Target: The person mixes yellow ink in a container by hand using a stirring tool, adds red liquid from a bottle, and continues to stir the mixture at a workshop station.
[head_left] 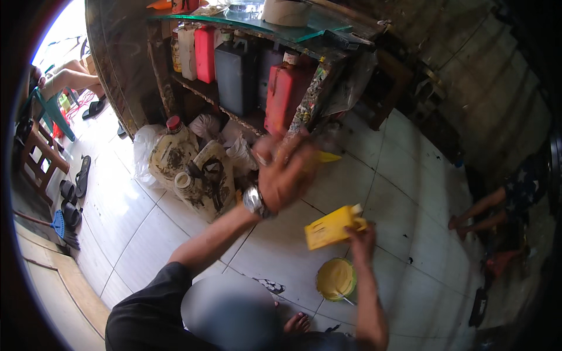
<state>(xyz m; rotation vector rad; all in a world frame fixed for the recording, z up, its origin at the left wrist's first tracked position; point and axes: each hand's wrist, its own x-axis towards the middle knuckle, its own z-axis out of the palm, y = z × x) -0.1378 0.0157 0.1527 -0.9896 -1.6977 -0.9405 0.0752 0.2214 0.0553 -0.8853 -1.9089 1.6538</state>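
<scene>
My left hand (288, 172), with a metal watch (253, 200) on its wrist, reaches forward near the shelf's front post. Motion smears its fingers. A pointed yellow piece (329, 157) shows just beside its fingertips; whether the hand touches it cannot be seen. My right hand (362, 241) is closed on one end of a yellow plastic jerrycan (325, 229), which it holds tilted on its side. Below the jerrycan, on the tiled floor, stands a greenish bowl (319, 287) with yellow-tan paste inside. A spoon-like handle (346, 299) sticks out over its near edge.
A paint-stained shelf with a glass top (316, 26) holds a dark can (232, 79) and red cans (281, 96). Stained jugs (174, 146) and plastic bags crowd its foot. Sandals (83, 177) and a blue broom (59, 224) lie left. Other people sit at both sides.
</scene>
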